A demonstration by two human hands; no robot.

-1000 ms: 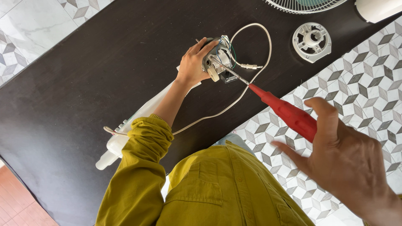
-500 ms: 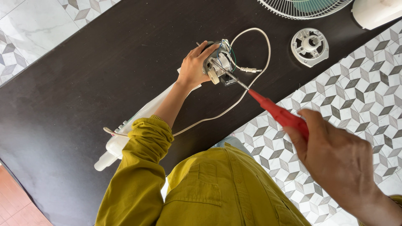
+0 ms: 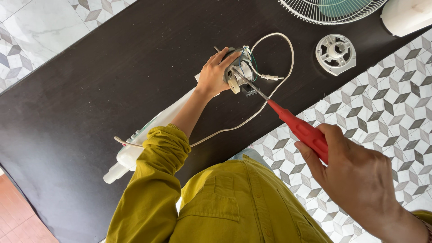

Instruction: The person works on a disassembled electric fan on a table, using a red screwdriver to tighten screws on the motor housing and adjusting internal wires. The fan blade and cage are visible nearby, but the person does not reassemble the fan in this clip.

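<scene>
Dark wooden tabletop (image 3: 112, 81), small grey fan motor with coloured wires (image 3: 240, 72) sitting around 12 o'clock.
Left hand (image 3: 215, 74) clasps it; right hand (image 3: 360, 180) at 4 o'clock grips red-handled screwdriver (image 3: 299, 128), shaft aimed 10 o'clock into motor.

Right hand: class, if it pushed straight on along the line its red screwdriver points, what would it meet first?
Most likely the small motor, where the tip of the screwdriver held by the right hand already seems to rest. The left hand grips that motor just beyond, though depth is unclear.
</scene>
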